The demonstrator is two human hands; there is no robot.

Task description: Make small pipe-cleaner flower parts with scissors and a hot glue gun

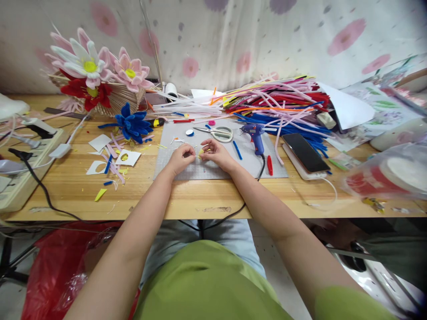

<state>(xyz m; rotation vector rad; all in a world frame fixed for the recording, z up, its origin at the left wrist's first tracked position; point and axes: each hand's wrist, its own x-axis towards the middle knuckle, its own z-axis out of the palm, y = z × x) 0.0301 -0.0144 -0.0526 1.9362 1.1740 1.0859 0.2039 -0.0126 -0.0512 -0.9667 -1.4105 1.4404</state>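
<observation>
Over the grey cutting mat (pixel 213 173) my two hands work close together. My right hand (pixel 216 154) has its fingers closed on a small yellow piece (pixel 200 152), too small to identify exactly. Beside it my left hand (pixel 182 158) is pinched, thumb against fingers; whatever is in the pinch is hidden. Just beyond the hands lie light-handled scissors (pixel 222 134) and a small round blue-and-white item (pixel 190 133). To the right rest a blue glue gun (pixel 256 137), a short blue pipe-cleaner piece (pixel 237 150) and a red piece (pixel 270 165).
A large bundle of coloured pipe cleaners (pixel 267 100) fills the back. Left are fuzzy flowers (pixel 90 66), a blue flower (pixel 130 123), cut paper scraps (pixel 129 158) and a power strip (pixel 31 173). Right are a phone (pixel 306 152) and a bagged red cup (pixel 376 180). The glue gun's cord (pixel 262 171) crosses the front edge.
</observation>
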